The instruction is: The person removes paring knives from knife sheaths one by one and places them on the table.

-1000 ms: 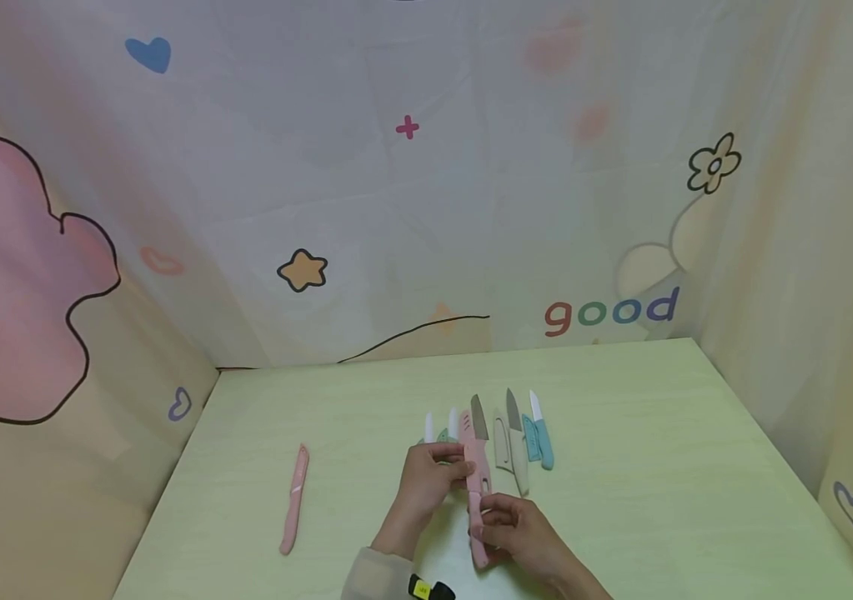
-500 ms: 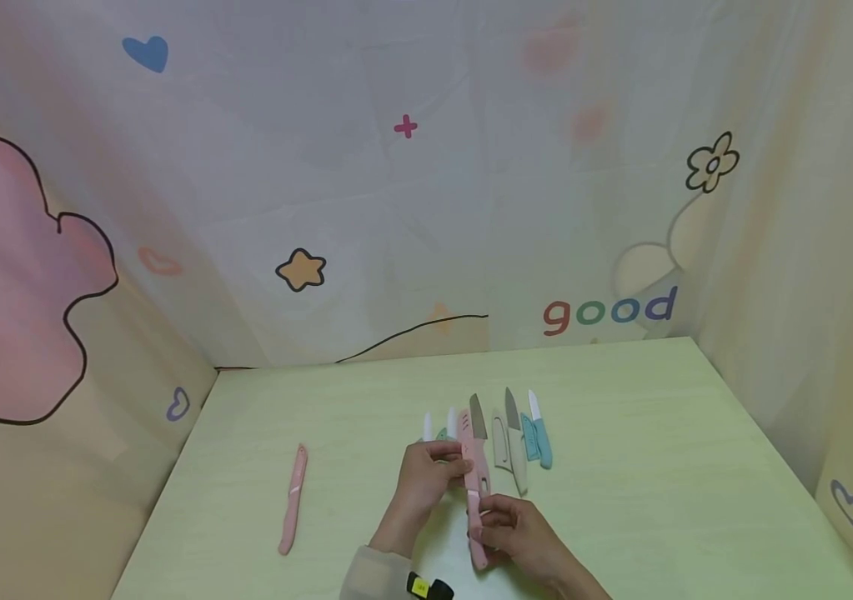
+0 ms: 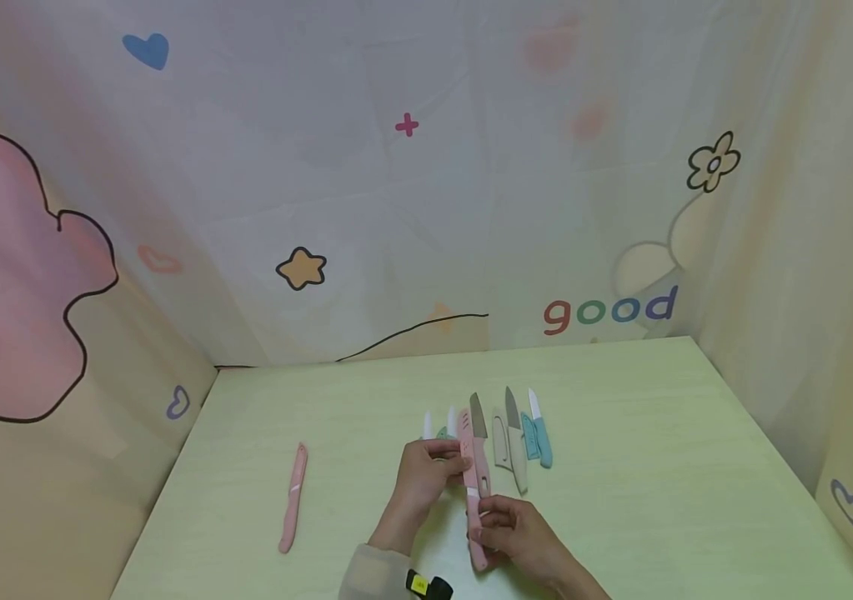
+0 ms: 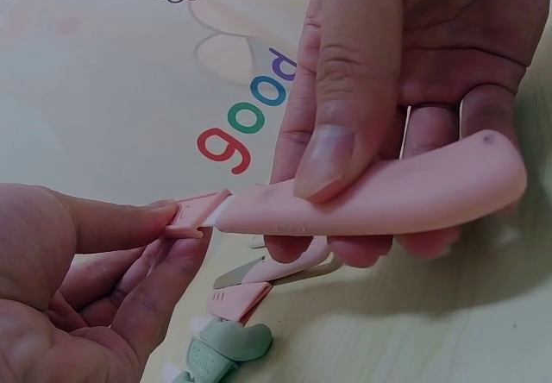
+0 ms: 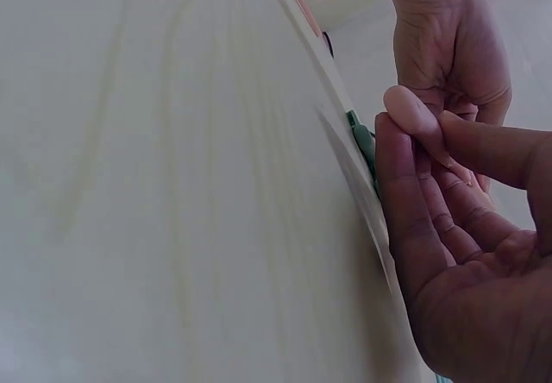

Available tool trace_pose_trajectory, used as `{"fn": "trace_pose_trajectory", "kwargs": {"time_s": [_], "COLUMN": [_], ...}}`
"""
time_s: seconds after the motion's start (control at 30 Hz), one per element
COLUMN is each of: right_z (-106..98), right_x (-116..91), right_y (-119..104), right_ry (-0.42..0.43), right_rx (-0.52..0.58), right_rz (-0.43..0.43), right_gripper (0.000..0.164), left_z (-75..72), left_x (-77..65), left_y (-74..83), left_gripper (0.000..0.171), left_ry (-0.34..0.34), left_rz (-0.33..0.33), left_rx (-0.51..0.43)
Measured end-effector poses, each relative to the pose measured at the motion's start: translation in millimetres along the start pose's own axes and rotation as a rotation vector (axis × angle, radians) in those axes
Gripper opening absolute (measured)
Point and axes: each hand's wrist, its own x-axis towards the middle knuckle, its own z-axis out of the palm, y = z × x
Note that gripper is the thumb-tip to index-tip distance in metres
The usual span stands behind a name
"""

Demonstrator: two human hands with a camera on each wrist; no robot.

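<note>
A pink-handled knife (image 3: 476,533) is held over the table between both hands. My left hand (image 3: 422,477) pinches its pink sheath (image 4: 197,214) between thumb and fingers. The right hand (image 3: 522,533) grips the handle, thumb on top and fingers beneath, as the left wrist view shows. Handle and sheath are nearly in line, with a narrow white strip (image 4: 216,214) between them; the rest of the blade is hidden in the sheath. Just beyond lies another pink knife (image 3: 478,417) with a bare grey blade, partly covered by the held one.
To the right lie a cream knife (image 3: 519,458) beside its sheath (image 3: 501,443), and a blue knife (image 3: 544,442) beside its sheath (image 3: 530,437). Green pieces (image 4: 228,344) lie beyond the left hand. A sheathed pink knife (image 3: 293,500) rests alone on the left of the table (image 3: 621,500).
Both hands stay almost in place on the knife and its sheath. The view shifts very slightly; the other knives have not moved.
</note>
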Motion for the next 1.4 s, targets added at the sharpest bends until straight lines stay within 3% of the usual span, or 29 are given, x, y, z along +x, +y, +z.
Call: {"fn": "trace_pose_trajectory", "kwargs": {"time_s": [0.4, 0.9, 1.13, 1.4], "right_z": [-1.5, 0.4, 4.6, 2.3], "right_x": [-6.2, -7.8, -13.3, -13.7], "right_y": [-5.2, -5.7, -2.2, -1.3], "right_ry": [-0.022, -0.022, -0.082, -0.077], "right_rx": [0.004, -0.005, -0.036, -0.027], "right_rz": [-0.016, 0.026, 0.074, 0.032], "right_gripper": [0.042, 0.038, 0.031, 0.029], "left_z": [-1.5, -5.5, -13.5, -19.0], "left_x": [3.0, 6.4, 10.0, 11.0], "left_y": [5.3, 7.0, 14.3, 15.3], "left_gripper": [0.018, 0.021, 0.018, 0.019], "left_ry": [-0.008, 0.006, 0.081, 0.085], "left_rz": [0.012, 0.006, 0.03, 0.035], "left_rx": [-0.024, -0.058, -0.072, -0.095]}}
